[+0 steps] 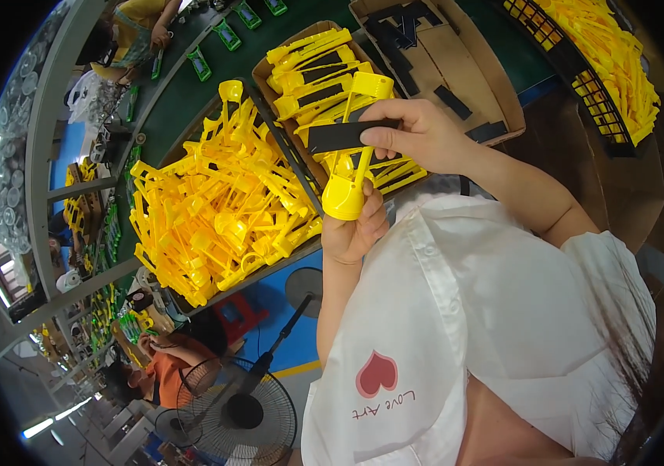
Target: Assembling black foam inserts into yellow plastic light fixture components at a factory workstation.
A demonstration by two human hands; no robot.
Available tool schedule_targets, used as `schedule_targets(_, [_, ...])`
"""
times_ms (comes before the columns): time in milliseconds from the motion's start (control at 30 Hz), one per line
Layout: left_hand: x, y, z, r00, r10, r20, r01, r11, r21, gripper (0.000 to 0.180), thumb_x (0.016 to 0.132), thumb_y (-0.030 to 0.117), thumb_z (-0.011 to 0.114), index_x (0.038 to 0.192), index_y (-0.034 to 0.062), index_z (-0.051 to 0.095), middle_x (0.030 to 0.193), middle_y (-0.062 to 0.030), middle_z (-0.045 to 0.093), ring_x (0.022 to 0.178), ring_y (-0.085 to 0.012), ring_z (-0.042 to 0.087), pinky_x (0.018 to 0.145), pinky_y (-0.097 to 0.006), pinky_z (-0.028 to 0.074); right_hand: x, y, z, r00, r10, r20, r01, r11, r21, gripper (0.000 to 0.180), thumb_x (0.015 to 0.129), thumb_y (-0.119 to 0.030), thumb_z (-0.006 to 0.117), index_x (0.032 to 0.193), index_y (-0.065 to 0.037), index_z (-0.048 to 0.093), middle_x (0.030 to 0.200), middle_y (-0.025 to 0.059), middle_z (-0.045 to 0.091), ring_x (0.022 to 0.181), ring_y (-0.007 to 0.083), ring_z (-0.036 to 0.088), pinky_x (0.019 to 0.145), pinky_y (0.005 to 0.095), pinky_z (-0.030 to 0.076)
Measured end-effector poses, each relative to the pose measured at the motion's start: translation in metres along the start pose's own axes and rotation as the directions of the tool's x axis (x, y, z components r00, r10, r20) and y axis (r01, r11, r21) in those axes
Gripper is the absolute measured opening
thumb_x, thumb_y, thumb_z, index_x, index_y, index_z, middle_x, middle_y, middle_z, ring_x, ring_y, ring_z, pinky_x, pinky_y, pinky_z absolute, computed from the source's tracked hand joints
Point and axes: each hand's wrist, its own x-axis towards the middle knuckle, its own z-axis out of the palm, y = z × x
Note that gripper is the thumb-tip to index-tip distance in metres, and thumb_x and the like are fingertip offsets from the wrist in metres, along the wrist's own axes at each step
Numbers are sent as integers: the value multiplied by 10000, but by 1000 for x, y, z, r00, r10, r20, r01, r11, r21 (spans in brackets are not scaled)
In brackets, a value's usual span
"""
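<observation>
**Yellow parts, black strips, and a crowded green bench**

At the centre of the frame the left hand (355, 229) is closed around the round base of a yellow plastic part (350, 167), holding it up above the bench. The right hand (417, 136), just above it, pinches a flat black strip (343, 134) between thumb and fingers and lays it across the part's stem.

Behind the hands, a cardboard tray (270, 74) at upper centre holds finished yellow pieces with black strips on them. To its right an open cardboard box (479, 85) carries loose black strips. Left of centre a large heap of bare yellow parts (215, 210) spreads over a dark tray. In the upper right corner a black wire basket (580, 78) is full of more yellow pieces.

The bench is a green work surface (184, 93) running toward the upper left, where another person (134, 31) works at it. At the bottom left stand a pedestal fan (239, 412) and a person in orange (165, 373), on a blue floor (285, 311).
</observation>
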Motion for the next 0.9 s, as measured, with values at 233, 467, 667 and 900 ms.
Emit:
schedule_targets(233, [-7,2,2,988,57,-145,-56,998,17,263,875,199,379,1064,16,375,761,-16,454,510,-77,432,505,-218,384,-2,3,-4,999,17,39,-16,1000,-26,162,800,-96,558,940,-16,545,791,33,544,677,71,515,605,175,427])
schedule_targets(467, [-22,24,7,853,461,-246,-351,854,383,397,787,81,552,1150,19,402,879,-54,503,693,-107,508,649,-238,488,-3,18,-10,993,88,79,-78,989,-129,243,805,-207,558,971,-29,552,722,30,559,625,81,518,568,205,421])
schedule_targets(667, [-21,21,7,809,552,-203,-382,755,533,256,786,117,557,1012,13,495,1004,-73,517,897,-227,515,733,-349,459,-4,14,-14,965,222,141,-201,968,-147,206,795,-190,566,908,-19,558,703,39,562,542,78,491,526,207,411])
schedule_targets(900, [1,6,29,811,552,-192,-253,628,736,276,839,158,488,1068,6,488,1094,-94,494,840,-220,544,726,-328,442,5,18,-7,948,-16,317,215,766,-605,149,746,-150,617,811,-26,565,768,59,574,617,105,513,559,251,409])
